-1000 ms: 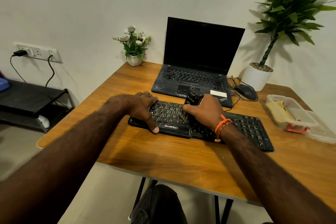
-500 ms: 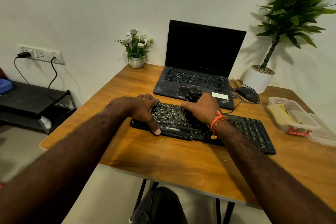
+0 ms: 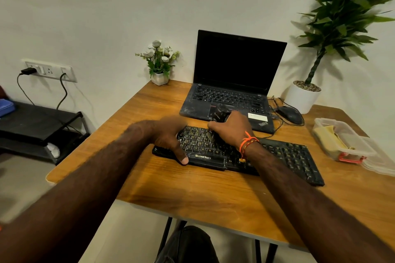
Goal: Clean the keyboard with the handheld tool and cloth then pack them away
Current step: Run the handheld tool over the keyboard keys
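A black keyboard (image 3: 286, 156) lies across the middle of the wooden table (image 3: 192, 194). My left hand (image 3: 168, 136) grips its left end, thumb pressed on the front edge. My right hand (image 3: 233, 129) holds a small black handheld tool (image 3: 220, 114) upright, with the tool's lower end down on the keys near the keyboard's middle. A yellow cloth (image 3: 327, 136) lies inside a clear plastic box (image 3: 350, 151) at the right side of the table.
An open black laptop (image 3: 233, 83) stands behind the keyboard, with a mouse (image 3: 288, 114) and cables to its right. A white flower pot (image 3: 160, 66) and a large potted plant (image 3: 303, 96) stand at the back. A black shelf (image 3: 38, 121) is on the left.
The view has tilted a little, shifting the scene lower in frame. My right hand with the tool has moved slightly toward the keyboard's far edge. My left hand keeps its hold.
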